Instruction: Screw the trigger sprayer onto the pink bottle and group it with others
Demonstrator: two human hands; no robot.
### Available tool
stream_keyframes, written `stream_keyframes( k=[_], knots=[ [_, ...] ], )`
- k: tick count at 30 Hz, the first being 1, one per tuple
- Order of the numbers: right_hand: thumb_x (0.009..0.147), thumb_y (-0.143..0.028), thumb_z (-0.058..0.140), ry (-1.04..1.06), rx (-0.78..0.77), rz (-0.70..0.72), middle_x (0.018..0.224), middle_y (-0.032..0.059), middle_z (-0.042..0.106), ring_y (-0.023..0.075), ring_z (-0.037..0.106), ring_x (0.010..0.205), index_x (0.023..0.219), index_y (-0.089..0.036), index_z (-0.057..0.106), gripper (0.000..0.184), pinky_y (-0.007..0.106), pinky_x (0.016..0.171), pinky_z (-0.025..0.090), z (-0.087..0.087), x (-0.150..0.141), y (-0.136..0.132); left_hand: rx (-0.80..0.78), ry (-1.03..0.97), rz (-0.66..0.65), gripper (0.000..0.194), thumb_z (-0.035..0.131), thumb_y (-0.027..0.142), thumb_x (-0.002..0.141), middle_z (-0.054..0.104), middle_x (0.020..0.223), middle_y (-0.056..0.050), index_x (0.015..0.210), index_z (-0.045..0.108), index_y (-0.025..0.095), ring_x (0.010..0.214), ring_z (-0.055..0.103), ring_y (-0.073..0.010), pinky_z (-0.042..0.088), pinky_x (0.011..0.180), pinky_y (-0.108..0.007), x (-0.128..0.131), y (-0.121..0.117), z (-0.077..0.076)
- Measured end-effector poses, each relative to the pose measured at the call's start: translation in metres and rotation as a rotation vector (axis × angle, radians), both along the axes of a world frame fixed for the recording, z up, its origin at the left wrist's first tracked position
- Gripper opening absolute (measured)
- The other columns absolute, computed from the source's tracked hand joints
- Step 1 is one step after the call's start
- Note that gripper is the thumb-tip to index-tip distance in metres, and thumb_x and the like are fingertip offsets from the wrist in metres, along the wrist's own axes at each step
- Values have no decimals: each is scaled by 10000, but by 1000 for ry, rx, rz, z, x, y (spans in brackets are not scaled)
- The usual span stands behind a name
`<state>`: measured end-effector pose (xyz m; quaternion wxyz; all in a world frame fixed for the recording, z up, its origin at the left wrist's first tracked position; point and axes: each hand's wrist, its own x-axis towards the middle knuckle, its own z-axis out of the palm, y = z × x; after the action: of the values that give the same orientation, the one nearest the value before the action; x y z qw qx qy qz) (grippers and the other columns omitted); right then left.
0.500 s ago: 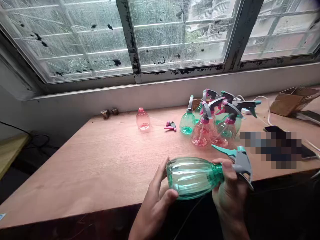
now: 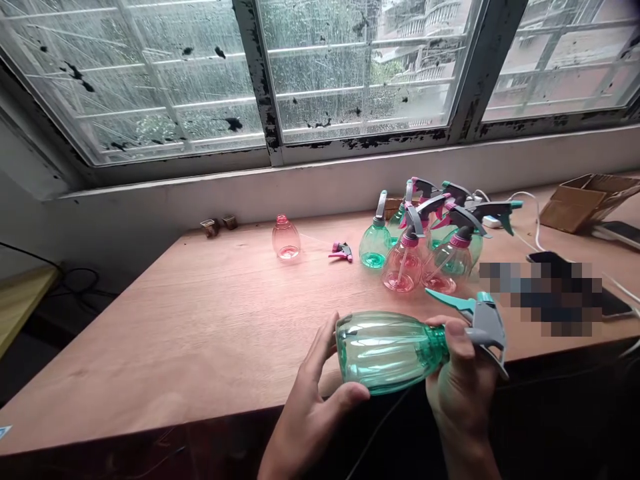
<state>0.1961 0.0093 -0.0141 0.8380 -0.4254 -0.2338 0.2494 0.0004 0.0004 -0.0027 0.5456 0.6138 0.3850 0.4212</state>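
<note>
The green spray bottle (image 2: 387, 350) is of clear ribbed plastic, round like a bulb, and it lies on its side in the air above the near edge of the surface (image 2: 200, 333). Its grey spray head (image 2: 485, 327) with a teal trigger points to the right. The surface is a smooth sheet of pale wood, with a warm pink tone. Behind, a group of pink and green spray bottles (image 2: 425, 247) stands upright close together. More to the left stands a small pink bottle without head (image 2: 285, 238), and a loose pink trigger head (image 2: 341, 252) lies near it. A cardboard box (image 2: 585, 200) rests at the far right. Dirty windows (image 2: 350, 67) with flaking dark frames run along the wall.

The left hand (image 2: 313, 400) is half open and cups the bottom of the green spray bottle with thumb and fingers. The right hand (image 2: 463, 387) is closed around the neck, just under the spray head.
</note>
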Motion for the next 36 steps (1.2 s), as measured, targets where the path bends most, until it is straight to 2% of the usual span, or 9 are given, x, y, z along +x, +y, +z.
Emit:
stream_keyframes(
  k=[7, 10, 14, 18, 21, 24, 27, 29, 36],
  knots=[
    [817, -450, 834, 9, 2, -3, 656, -20, 584, 91, 496, 501, 711, -171, 745, 312, 187, 420, 415, 0, 1, 1, 28, 113, -38, 903, 812, 410, 874, 321, 1725, 74, 1590, 281, 551, 1581, 310, -287, 245, 1296, -456, -5, -5, 8],
    [819, -465, 841, 11, -6, 17, 650, -23, 581, 93, 507, 513, 715, -172, 747, 325, 183, 427, 420, 0, 1, 1, 1, 46, -29, 952, 811, 502, 847, 360, 1711, 39, 1616, 249, 507, 1576, 317, -302, 244, 1295, -471, -4, -3, 3],
    [818, -480, 844, 7, -27, 34, 664, -28, 580, 91, 503, 518, 719, -174, 744, 337, 181, 424, 411, 1, 0, 1, 18, 13, 17, 776, 725, 539, 909, 389, 1699, 16, 1595, 380, 432, 1573, 319, -297, 261, 1290, -431, 0, 1, 2],
    [803, -486, 847, 16, -8, 15, 736, -13, 601, 101, 523, 564, 721, -169, 743, 343, 190, 446, 430, 1, -1, 1, 75, 78, -5, 793, 792, 404, 893, 295, 1731, 108, 1549, 377, 564, 1595, 271, -269, 261, 1287, -396, -1, -1, 10],
    [819, -483, 828, -5, 0, -1, 736, -8, 606, 108, 527, 579, 717, -172, 744, 338, 198, 473, 449, 1, 0, 2, 68, 75, -21, 868, 841, 368, 852, 344, 1707, 136, 1521, 356, 634, 1575, 323, -252, 293, 1272, -385, -3, -3, 9],
    [842, -473, 804, -44, 4, -27, 714, -8, 600, 102, 510, 557, 708, -173, 742, 334, 192, 460, 427, 0, 2, 3, 48, -11, -13, 958, 894, 448, 767, 416, 1677, 98, 1544, 353, 592, 1553, 366, -275, 328, 1257, -378, -3, -1, 3],
    [859, -461, 788, -54, 5, -8, 697, -14, 589, 90, 474, 500, 713, -175, 739, 325, 185, 396, 373, 1, 2, 3, 80, -77, -11, 781, 771, 550, 861, 432, 1673, 43, 1558, 422, 488, 1536, 391, -291, 367, 1233, -366, -2, 2, -1],
    [865, -462, 782, -39, 2, 6, 682, -21, 579, 81, 441, 460, 718, -174, 734, 327, 184, 358, 335, 2, 2, 2, 111, -39, -33, 732, 756, 511, 894, 403, 1689, 34, 1555, 445, 461, 1550, 364, -290, 353, 1242, -356, -3, 3, 2],
    [865, -488, 786, 23, -21, 49, 685, -37, 552, 72, 415, 430, 744, -178, 725, 339, 195, 337, 288, 4, 0, -1, 82, 52, -145, 837, 774, 349, 916, 344, 1716, 66, 1576, 307, 567, 1572, 332, -287, 309, 1270, -438, -11, -1, 5]
  ],
)
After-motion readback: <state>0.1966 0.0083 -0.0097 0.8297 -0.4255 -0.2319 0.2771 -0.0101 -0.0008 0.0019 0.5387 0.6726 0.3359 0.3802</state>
